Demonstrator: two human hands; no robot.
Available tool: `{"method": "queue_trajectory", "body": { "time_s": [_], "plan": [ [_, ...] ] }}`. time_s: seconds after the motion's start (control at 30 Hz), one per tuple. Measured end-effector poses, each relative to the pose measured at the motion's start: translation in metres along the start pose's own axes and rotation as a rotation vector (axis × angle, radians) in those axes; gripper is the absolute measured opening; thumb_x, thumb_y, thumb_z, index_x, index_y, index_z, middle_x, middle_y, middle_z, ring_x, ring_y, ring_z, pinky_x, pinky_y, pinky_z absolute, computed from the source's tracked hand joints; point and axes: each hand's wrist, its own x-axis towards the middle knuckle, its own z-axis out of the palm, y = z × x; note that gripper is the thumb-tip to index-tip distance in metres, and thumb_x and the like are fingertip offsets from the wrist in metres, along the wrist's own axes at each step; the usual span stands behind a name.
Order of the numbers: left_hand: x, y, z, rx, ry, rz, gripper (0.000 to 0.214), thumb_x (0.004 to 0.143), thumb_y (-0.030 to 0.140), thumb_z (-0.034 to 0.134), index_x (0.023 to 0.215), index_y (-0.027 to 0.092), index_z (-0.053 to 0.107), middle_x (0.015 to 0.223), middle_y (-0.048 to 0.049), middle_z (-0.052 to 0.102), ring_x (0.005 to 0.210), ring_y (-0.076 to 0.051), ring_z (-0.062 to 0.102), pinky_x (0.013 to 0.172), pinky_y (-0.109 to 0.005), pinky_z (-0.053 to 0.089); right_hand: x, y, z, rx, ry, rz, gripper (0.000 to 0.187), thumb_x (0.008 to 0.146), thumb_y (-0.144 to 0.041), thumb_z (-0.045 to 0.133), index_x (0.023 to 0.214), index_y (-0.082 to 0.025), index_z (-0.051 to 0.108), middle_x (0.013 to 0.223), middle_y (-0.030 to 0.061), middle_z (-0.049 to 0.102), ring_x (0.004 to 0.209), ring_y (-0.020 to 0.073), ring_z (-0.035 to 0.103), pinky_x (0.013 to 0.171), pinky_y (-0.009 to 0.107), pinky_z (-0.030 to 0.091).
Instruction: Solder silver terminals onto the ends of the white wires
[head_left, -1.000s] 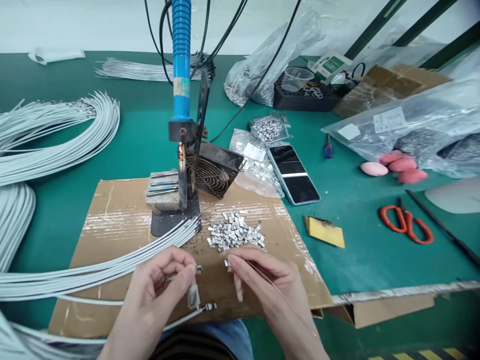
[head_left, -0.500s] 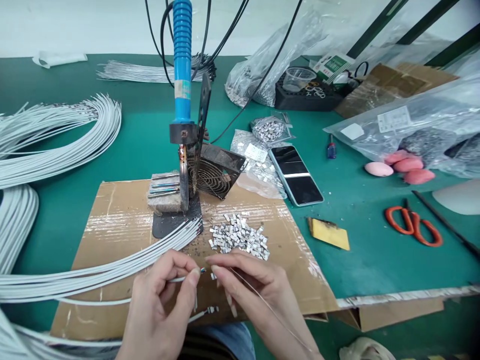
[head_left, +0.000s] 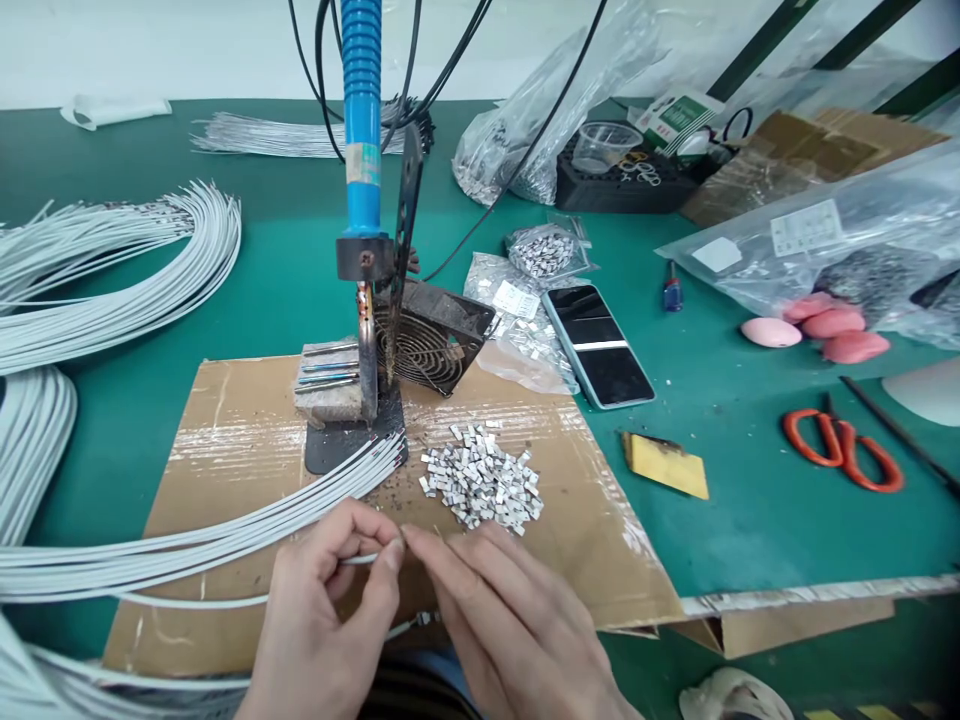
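My left hand (head_left: 322,620) pinches the end of a thin white cable (head_left: 356,560) between thumb and forefinger, low over the cardboard sheet (head_left: 225,450). My right hand (head_left: 510,630) meets it fingertip to fingertip, its fingers pressed together on something too small to make out at the cable's tip. A pile of small silver metal connectors (head_left: 484,485) lies just beyond my right fingers. A bundle of white cables (head_left: 225,530) runs in from the left toward the black base of the stand holding an upright blue-handled soldering iron (head_left: 361,130).
A small black fan (head_left: 431,345) leans behind the stand. On the green table are a phone (head_left: 598,343), bags of parts (head_left: 544,255), a yellow sponge (head_left: 666,465), orange scissors (head_left: 844,450), pink objects (head_left: 821,330), and looped white cables (head_left: 112,290) at left.
My right hand has moved left and closed in on my left fingertips; the cable tip and small part once visible between the hands are now covered. The view shifted slightly.
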Motion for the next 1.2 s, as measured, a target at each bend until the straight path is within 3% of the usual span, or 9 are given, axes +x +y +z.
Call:
{"method": "queue_trajectory", "body": {
  "time_s": [0.07,0.2,0.3,0.47,0.67,1.2],
  "plan": [
    [-0.003,0.004,0.004,-0.026,0.060,-0.004,0.013,0.079,0.027,0.075,0.071,0.021,0.068,0.061,0.0024,0.065,0.058,-0.013,0.058,0.055,-0.019,0.045,-0.003,0.001,0.002,0.075,0.034,0.092,0.038,0.094,-0.002,0.062,0.131,-0.013,0.068,0.103,0.0083,0.079,0.098,0.0193,0.074,0.102,0.027,0.056],
    [-0.005,0.008,0.007,-0.029,0.100,-0.015,0.013,0.079,0.030,0.074,0.072,0.021,0.068,0.059,0.0047,0.060,0.055,-0.011,0.053,0.053,-0.018,0.041,0.002,0.003,0.003,0.458,0.103,0.446,0.031,0.097,-0.008,0.063,0.120,-0.026,0.075,0.092,0.0005,0.075,0.079,0.0105,0.071,0.076,0.015,0.059],
    [-0.006,0.010,0.006,-0.055,0.105,-0.039,0.015,0.079,0.033,0.074,0.073,0.021,0.068,0.057,0.0059,0.058,0.053,-0.010,0.049,0.052,-0.018,0.041,0.008,0.003,0.004,0.697,0.105,0.644,0.025,0.095,-0.017,0.069,0.109,-0.032,0.082,0.081,-0.0021,0.073,0.068,0.0096,0.066,0.064,0.015,0.056],
    [-0.006,0.014,0.005,-0.100,0.109,-0.084,0.021,0.077,0.036,0.076,0.070,0.019,0.068,0.056,0.0052,0.058,0.051,-0.009,0.047,0.050,-0.017,0.038,0.013,-0.001,0.006,0.945,0.022,0.831,0.017,0.091,-0.024,0.074,0.095,-0.034,0.087,0.071,-0.0018,0.068,0.054,0.0081,0.051,0.050,0.018,0.044],
    [-0.006,0.015,0.003,-0.149,0.092,-0.127,0.024,0.073,0.037,0.081,0.068,0.017,0.068,0.055,0.0045,0.057,0.051,-0.008,0.045,0.049,-0.016,0.037,0.016,-0.008,0.008,1.085,0.062,0.905,0.015,0.088,-0.023,0.076,0.089,-0.033,0.088,0.066,-0.0012,0.065,0.054,0.0087,0.049,0.051,0.019,0.042],
    [-0.004,0.014,0.000,-0.222,0.049,-0.167,0.026,0.070,0.035,0.085,0.066,0.016,0.068,0.055,0.0056,0.054,0.051,-0.007,0.043,0.049,-0.015,0.034,0.017,-0.010,0.006,1.201,0.069,1.044,0.008,0.086,-0.032,0.080,0.086,-0.030,0.088,0.070,-0.0023,0.062,0.047,0.0036,0.045,0.046,0.018,0.037]
  ]
}}
